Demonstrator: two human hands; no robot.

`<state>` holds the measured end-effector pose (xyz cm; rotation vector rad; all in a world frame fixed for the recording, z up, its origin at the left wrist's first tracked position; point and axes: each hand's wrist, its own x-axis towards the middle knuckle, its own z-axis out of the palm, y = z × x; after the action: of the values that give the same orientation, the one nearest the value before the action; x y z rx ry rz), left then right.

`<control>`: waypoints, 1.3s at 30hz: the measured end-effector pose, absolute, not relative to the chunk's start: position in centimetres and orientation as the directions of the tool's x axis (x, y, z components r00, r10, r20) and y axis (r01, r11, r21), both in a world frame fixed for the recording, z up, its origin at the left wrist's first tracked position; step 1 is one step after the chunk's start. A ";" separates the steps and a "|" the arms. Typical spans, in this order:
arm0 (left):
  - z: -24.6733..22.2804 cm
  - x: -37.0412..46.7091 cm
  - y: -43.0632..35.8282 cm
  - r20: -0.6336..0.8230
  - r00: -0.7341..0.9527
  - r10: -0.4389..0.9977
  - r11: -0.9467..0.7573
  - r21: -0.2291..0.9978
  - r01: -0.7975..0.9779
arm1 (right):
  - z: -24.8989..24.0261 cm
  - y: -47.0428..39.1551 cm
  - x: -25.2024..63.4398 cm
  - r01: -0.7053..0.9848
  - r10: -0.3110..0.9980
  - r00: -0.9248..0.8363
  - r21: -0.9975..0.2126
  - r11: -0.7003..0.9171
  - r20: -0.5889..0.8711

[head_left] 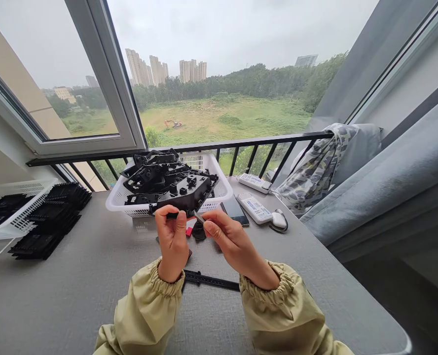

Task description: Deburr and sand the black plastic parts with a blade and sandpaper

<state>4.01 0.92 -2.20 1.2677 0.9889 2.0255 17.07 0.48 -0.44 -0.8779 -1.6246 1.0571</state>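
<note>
One white middle basket (224,190), heaped with black plastic parts (156,170); one white left basket (37,186), flat black pieces (8,203) inside. Left hand (172,240) pinched on black part (193,195) at middle basket's near rim; part's long axis slants, right end farther away. Right hand (236,241) clamps thin metal blade (199,217) between thumb and fingers, near part; blade slanted, tip pointing away and left.

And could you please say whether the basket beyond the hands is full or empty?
Mostly full: black parts heap above the rim of the white basket.
</note>
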 end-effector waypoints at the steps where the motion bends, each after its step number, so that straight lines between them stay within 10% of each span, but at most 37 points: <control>1: -2.2 4.1 0.8 0.550 -0.414 0.725 -0.606 0.795 -0.006 | -0.5 0.5 17.1 0.062 0.902 -0.273 -0.930 0.363 0.334; 10: -3.0 4.5 0.7 0.739 -0.385 0.552 -0.706 0.660 0.255 | -0.6 0.5 16.8 -0.021 0.920 -0.293 -0.963 0.268 0.262; 39: -5.2 3.7 1.3 0.745 -0.342 0.573 -0.696 0.662 0.276 | 0.0 0.5 16.9 -0.114 0.928 -0.323 -0.981 0.158 0.187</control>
<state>3.68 1.27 -5.20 1.6665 1.1105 2.1490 16.94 0.50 -0.02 -0.8338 -1.4622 1.3526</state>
